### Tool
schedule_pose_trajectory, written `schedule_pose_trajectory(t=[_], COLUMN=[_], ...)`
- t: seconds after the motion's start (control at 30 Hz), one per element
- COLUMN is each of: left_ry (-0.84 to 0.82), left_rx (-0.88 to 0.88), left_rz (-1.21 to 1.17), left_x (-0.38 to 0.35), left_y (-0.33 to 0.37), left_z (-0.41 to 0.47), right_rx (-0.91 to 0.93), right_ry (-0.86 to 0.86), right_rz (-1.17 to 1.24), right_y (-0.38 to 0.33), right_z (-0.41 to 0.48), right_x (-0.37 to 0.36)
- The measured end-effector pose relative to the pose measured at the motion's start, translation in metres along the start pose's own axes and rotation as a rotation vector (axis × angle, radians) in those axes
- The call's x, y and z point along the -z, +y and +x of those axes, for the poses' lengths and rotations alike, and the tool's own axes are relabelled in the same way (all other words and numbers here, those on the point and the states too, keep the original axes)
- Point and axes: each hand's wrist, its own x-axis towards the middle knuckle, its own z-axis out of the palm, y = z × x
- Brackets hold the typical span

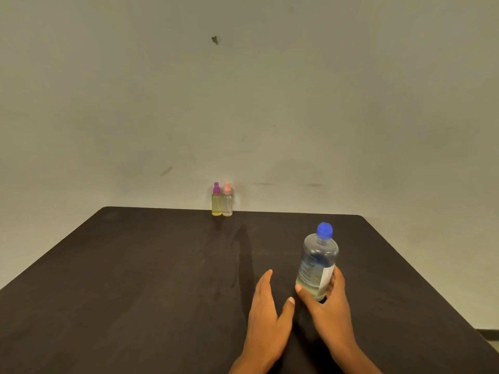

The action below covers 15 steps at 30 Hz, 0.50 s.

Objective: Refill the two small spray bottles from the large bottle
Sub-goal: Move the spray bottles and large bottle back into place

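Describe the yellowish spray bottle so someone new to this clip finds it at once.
At the far edge of the dark table, by the wall, two small spray bottles stand side by side. It is the left one: purple top, yellowish liquid; its neighbour has a pink top and clear contents.

Dark matte tabletop (pixel 135 292) with rounded far corners is seen across the lower half. Pale plain wall (pixel 270 103) is seen behind its far edge. Small dark mark (pixel 215 40) is noted high on the wall, and faint scuffs (pixel 166 170) lower down. Dark strip (pixel 489 334) at lower right can't be identified.
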Motion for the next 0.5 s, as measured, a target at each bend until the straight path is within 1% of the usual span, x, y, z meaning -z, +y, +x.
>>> schedule_pose_trajectory(t=[0.13,0.3,0.4,0.5], left_ry=[0.003,0.035,0.020,-0.006], left_rx=[0.025,0.055,0.060,0.040], left_rz=[-0.058,-0.091,-0.134,-0.185], left_x=[0.009,0.028,0.039,0.047], left_y=[-0.002,-0.013,-0.018,-0.020], left_z=[0.002,0.004,0.001,-0.003], right_rx=[0.005,0.027,0.062,0.089], right_ry=[-0.001,-0.141,-0.217,-0.257], right_rz=[-0.058,-0.062,-0.016,0.024], right_y=[-0.002,-0.004,-0.012,-0.017], right_z=[0.004,-0.009,-0.024,-0.036], right_x=[-0.009,-0.023,-0.032,-0.040])
